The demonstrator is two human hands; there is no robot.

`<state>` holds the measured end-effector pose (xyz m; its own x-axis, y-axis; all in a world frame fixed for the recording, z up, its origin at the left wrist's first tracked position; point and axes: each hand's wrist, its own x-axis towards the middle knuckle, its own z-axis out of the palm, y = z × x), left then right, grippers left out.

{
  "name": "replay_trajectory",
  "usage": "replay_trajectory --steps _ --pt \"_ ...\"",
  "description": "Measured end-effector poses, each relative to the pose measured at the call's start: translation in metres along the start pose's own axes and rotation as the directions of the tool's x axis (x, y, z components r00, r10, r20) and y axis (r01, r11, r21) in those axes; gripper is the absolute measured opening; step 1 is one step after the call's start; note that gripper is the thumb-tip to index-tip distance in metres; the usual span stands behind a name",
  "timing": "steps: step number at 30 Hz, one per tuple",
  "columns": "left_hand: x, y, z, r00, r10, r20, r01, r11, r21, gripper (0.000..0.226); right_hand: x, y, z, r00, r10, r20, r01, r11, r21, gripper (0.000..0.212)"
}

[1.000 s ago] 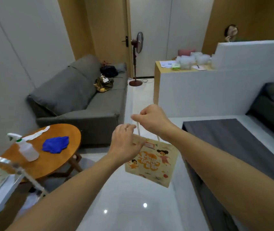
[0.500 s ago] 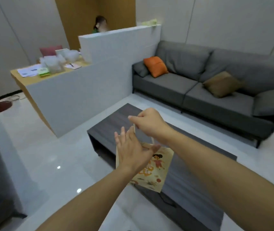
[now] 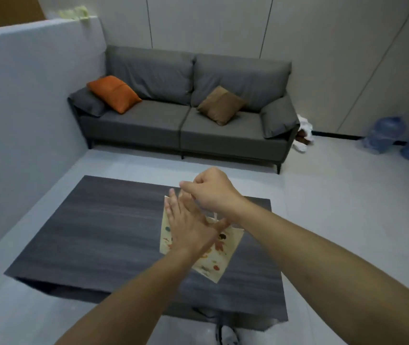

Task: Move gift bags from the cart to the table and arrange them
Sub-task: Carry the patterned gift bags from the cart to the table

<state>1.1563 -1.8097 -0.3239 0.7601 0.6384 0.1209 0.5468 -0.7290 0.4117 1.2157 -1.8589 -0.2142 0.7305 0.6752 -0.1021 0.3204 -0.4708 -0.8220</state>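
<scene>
A: Gift bag (image 3: pixel 213 260)?
B: Cream paper, cartoon print in orange and red. It's held in the air over the dark tabletop (image 3: pixel 104 235), tilted, lowest corner toward the near edge. Can't tell if it touches the wood.

A: Anything inside the gift bag?
B: Can't tell, the mouth is hidden behind the hands.

A: Right hand (image 3: pixel 211 190)?
B: Above the bag, fingers curled, pinching the thin white handle cord (image 3: pixel 215 216) that runs down to the bag's top edge.

A: Left hand (image 3: pixel 188 227)?
B: Flat, fingers straight and together, palm laid against the near face of the bag. Not gripping anything.

A: Tabletop contents?
B: Only bare dark wood grain shows around the bag. It's a low rectangular coffee table on a pale floor (image 3: pixel 347 220).

A: Further out?
B: Grey two-seat sofa (image 3: pixel 186 120) behind the table, against the wall. Orange cushion (image 3: pixel 114 93) at its left end, brown cushion (image 3: pixel 221 104) right of centre. White partition wall (image 3: pixel 24 108) on the left, something pale yellow-green (image 3: pixel 74 14) on its top edge, blurred. Two blue water jugs (image 3: pixel 397 138) on the floor at far right, contents can't be told. White crumpled thing (image 3: pixel 304 133) beside the sofa's right end. A shoe (image 3: pixel 227 336) shows at the bottom edge.
</scene>
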Motion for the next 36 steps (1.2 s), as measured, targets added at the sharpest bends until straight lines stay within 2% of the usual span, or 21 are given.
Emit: replay_trajectory --steps 4,9,16,19,21,24,26,30,36 --pt "0.029 0.016 0.035 0.992 0.037 0.118 -0.039 0.999 0.014 0.141 0.034 0.036 -0.019 0.997 0.074 -0.031 -0.073 0.997 0.027 0.045" --pt "0.069 0.044 0.08 0.972 0.008 0.235 -0.017 0.999 0.038 0.145 0.087 0.084 -0.042 0.99 0.138 -0.004 -0.137 0.99 0.039 0.048" --pt "0.142 0.096 0.138 0.92 -0.064 0.387 -0.018 0.978 0.206 0.135 0.165 0.152 -0.092 0.968 0.244 0.062 -0.244 0.97 -0.006 0.056" --pt "0.176 0.101 0.165 0.908 -0.015 0.419 -0.068 0.981 0.183 0.13 0.201 0.18 -0.111 0.962 0.262 0.08 -0.26 0.965 -0.025 0.054" --pt "0.198 0.095 0.185 0.91 0.019 0.413 -0.097 0.981 0.167 0.116 0.225 0.196 -0.121 0.965 0.249 0.088 -0.244 0.968 -0.063 0.053" --pt "0.234 0.088 0.213 0.913 0.085 0.399 -0.157 0.976 0.153 0.07 0.26 0.219 -0.134 0.967 0.234 0.098 -0.223 0.968 -0.114 0.051" --pt "0.259 0.088 0.23 0.9 0.155 0.406 -0.222 0.967 0.125 0.051 0.281 0.235 -0.142 0.965 0.241 0.103 -0.224 0.962 -0.155 0.049" --pt "0.308 0.102 0.267 0.873 0.197 0.446 -0.26 0.962 0.086 0.038 0.32 0.274 -0.162 0.963 0.265 0.053 -0.249 0.946 -0.206 0.048" --pt "0.35 0.124 0.32 0.853 0.188 0.488 -0.255 0.964 0.074 0.028 0.363 0.33 -0.174 0.95 0.313 -0.024 -0.313 0.937 -0.154 0.048"
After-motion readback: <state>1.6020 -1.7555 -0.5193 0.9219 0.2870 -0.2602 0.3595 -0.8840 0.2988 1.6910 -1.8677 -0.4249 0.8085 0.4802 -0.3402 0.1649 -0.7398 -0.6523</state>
